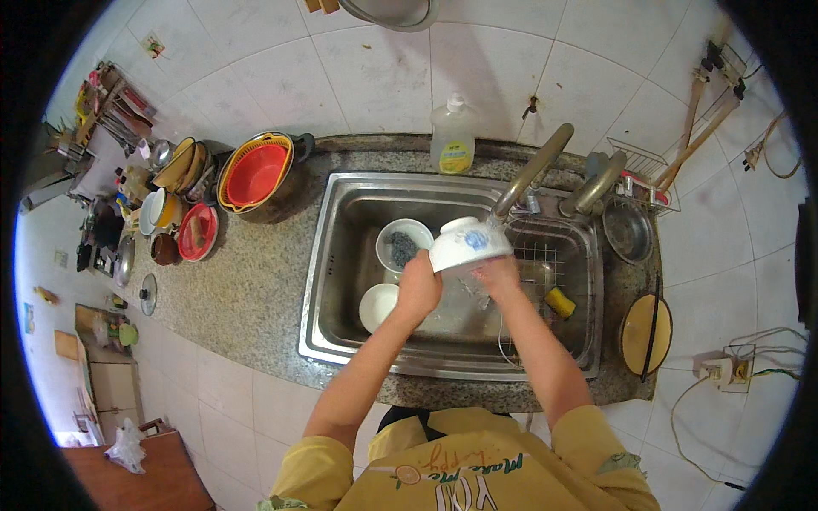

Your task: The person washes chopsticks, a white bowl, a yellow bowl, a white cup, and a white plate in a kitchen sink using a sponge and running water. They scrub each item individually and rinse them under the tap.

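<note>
Over the sink (pixel 328 255), a white bowl with a blue pattern (pixel 464 242) is held tipped with its base up, close beneath the faucet (pixel 534 168). My left hand (pixel 419 288) is closed on the bowl's left rim. At its right underside is my right hand (pixel 498 277); the fingers are partly hidden by the bowl but seem to grip it. Water shows below the bowl. Left of my hands, a white bowl (pixel 385 255) in the basin contains a dark scouring pad (pixel 402 248). Nearer to me sits another white bowl (pixel 375 308).
A yellow sponge (pixel 560 302) lies at the basin's right, by a wire rack (pixel 537 253). A soap bottle (pixel 453 136) stands behind the sink. Right are a metal bowl (pixel 628 230) and a round board (pixel 639 336); left, a pot with a red basket (pixel 257 173).
</note>
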`<action>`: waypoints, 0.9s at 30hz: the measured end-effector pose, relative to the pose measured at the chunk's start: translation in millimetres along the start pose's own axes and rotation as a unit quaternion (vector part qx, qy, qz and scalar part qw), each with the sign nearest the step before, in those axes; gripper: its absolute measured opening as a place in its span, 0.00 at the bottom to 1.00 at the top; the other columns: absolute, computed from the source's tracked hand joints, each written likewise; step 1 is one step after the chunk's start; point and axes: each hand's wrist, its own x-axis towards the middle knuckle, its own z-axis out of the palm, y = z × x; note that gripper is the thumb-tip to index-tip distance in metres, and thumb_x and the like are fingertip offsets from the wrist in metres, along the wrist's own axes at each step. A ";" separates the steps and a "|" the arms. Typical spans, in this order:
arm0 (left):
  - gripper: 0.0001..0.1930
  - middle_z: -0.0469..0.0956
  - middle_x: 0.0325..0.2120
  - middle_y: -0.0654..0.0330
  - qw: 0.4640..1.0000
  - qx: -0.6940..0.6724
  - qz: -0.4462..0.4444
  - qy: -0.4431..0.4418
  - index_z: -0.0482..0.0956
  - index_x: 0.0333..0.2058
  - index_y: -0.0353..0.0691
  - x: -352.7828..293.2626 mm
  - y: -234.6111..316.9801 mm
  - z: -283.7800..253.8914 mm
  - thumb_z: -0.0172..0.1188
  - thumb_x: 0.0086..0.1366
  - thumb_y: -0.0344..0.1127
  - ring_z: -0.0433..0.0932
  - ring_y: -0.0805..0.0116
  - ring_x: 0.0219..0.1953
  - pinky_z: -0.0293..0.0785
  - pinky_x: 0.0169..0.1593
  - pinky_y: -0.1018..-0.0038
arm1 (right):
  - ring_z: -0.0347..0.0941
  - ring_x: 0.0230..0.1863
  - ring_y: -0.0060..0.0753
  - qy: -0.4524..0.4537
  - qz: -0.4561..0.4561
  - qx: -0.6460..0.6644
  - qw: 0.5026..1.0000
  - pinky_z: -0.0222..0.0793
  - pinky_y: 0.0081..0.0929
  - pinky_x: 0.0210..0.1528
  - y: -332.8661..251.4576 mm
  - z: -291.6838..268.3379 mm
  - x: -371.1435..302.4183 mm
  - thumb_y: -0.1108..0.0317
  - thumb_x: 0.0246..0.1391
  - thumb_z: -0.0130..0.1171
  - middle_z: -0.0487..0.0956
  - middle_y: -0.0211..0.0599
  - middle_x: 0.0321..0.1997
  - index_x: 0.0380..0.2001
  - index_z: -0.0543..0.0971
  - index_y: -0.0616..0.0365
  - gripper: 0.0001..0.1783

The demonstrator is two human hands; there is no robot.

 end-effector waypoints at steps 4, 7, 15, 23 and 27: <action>0.09 0.72 0.23 0.41 0.993 0.089 -0.053 -0.051 0.62 0.29 0.30 8.5 2.3 -25.7 0.51 0.47 0.24 0.73 0.46 0.28 0.69 0.31 0.58 | 0.65 0.45 0.50 -0.029 -0.223 -0.576 0.786 0.61 0.36 0.46 -27.9 23.9 -39.8 0.78 0.41 0.46 0.66 0.48 0.49 0.48 0.62 0.61 0.25; 0.10 0.72 0.23 0.44 0.986 0.150 -0.047 -0.049 0.63 0.30 0.31 17.5 3.8 -22.0 0.51 0.46 0.23 0.74 0.47 0.27 0.70 0.30 0.60 | 0.57 0.52 0.56 0.011 -0.327 -0.643 0.692 0.54 0.39 0.54 -13.6 49.7 -57.9 0.79 0.40 0.45 0.60 0.58 0.52 0.49 0.59 0.68 0.27; 0.12 0.73 0.22 0.52 0.950 0.294 0.083 -0.066 0.65 0.31 0.32 26.0 37.0 -7.0 0.54 0.47 0.26 0.76 0.61 0.21 0.73 0.21 0.75 | 0.55 0.55 0.52 0.021 -0.493 -0.686 0.535 0.50 0.40 0.57 -18.1 45.5 -68.2 0.76 0.41 0.45 0.61 0.57 0.51 0.48 0.61 0.66 0.25; 0.16 0.73 0.33 0.50 0.956 0.134 0.263 0.004 0.66 0.41 0.34 40.6 82.3 8.7 0.47 0.51 0.30 0.74 0.56 0.34 0.70 0.38 0.65 | 0.69 0.40 0.49 0.017 -0.363 -0.632 0.685 0.64 0.38 0.43 -53.4 32.1 -83.1 0.78 0.40 0.45 0.73 0.50 0.36 0.40 0.70 0.63 0.18; 0.13 0.74 0.26 0.47 0.964 0.135 0.165 -0.158 0.71 0.36 0.39 59.9 90.4 4.9 0.50 0.49 0.32 0.74 0.55 0.31 0.70 0.34 0.63 | 0.70 0.35 0.53 0.079 -0.464 -0.582 0.663 0.65 0.40 0.37 -59.7 16.4 -73.7 0.80 0.38 0.44 0.74 0.50 0.32 0.34 0.73 0.63 0.16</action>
